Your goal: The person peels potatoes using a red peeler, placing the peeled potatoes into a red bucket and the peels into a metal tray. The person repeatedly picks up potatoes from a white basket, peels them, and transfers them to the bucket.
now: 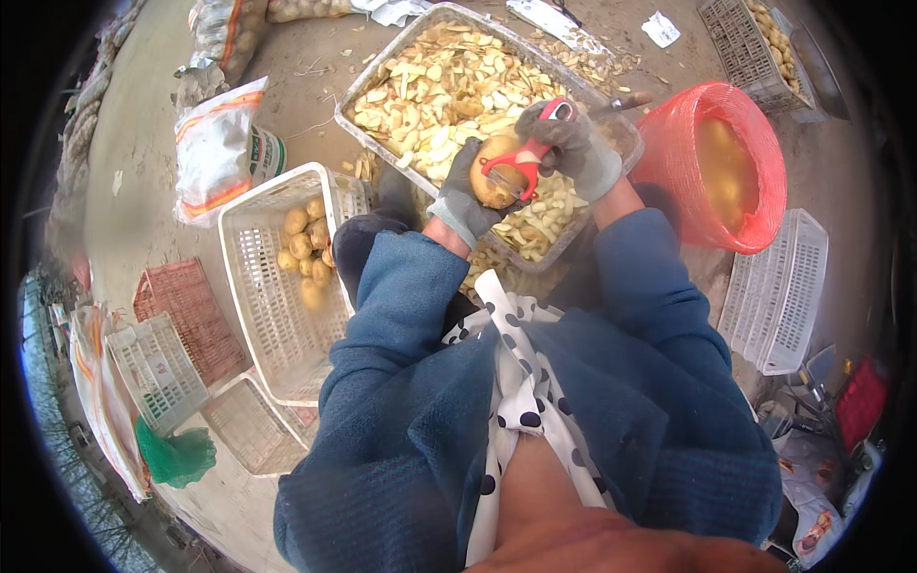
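My left hand [467,198], in a dark glove with a grey cuff, is wrapped round a brown-skinned potato [485,181]. My right hand [576,156], gloved the same way, grips a red-handled peeler [533,151]. The peeler's forked head lies across the face of the potato turned toward my right hand. Beneath both hands stands a large pale tub [346,107], heaped with yellowish potato peelings [441,88]. More peelings [549,212] fill its near end.
A white basket [272,329] with several potatoes [308,239] stands left. To the right is a bucket lined with red plastic [659,143], with yellowish contents. A white crate [778,296] stands nearer. Filled sacks [227,33] and a brown crate of potatoes [740,57] sit farther off.
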`<state>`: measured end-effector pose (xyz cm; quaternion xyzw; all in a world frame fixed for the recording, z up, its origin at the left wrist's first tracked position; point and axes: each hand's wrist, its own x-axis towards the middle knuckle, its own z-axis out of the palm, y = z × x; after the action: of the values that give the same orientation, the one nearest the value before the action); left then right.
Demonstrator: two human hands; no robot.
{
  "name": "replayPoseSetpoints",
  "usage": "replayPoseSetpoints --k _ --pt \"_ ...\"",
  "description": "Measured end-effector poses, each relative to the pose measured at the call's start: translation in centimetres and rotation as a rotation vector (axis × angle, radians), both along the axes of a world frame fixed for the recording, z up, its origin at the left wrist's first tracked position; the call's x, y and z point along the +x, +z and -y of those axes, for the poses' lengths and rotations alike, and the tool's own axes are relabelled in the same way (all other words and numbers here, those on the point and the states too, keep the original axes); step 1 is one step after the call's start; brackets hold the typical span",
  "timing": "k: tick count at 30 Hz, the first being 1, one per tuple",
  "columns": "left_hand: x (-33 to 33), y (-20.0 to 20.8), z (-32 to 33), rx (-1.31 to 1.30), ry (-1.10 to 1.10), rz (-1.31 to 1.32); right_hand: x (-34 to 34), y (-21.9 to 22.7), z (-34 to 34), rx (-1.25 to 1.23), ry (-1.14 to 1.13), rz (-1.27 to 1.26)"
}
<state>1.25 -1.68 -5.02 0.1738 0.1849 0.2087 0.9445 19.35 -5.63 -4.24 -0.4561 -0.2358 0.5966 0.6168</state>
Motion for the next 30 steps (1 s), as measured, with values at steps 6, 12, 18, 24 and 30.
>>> replayPoseSetpoints --k 6,12,18,24,30 --pt "-1.9 -0.1 -2.2 0.090 -0.063 -0.072 2.2 -0.9 -3.2 -0.526 -0.079 0.959" --pt "-0.4 -2.7 -2.5 -0.118 0.123 -0.250 0.3 1.4 -2.1 -0.073 -0.032 0.204" --pt "0.2 -1.0 -2.1 -0.345 0.058 -0.389 -0.1 -2.0 -3.3 0.103 0.337 0.157" --pt "-0.2 -1.9 -2.0 -0.285 -0.008 -0.144 1.0 -3.1 -2.9 0.144 0.367 0.308" --pt "-1.9 -2.8 -1.8 -0.279 -0.253 0.212 1.6 -1.9 -2.3 -0.059 0.016 0.105"
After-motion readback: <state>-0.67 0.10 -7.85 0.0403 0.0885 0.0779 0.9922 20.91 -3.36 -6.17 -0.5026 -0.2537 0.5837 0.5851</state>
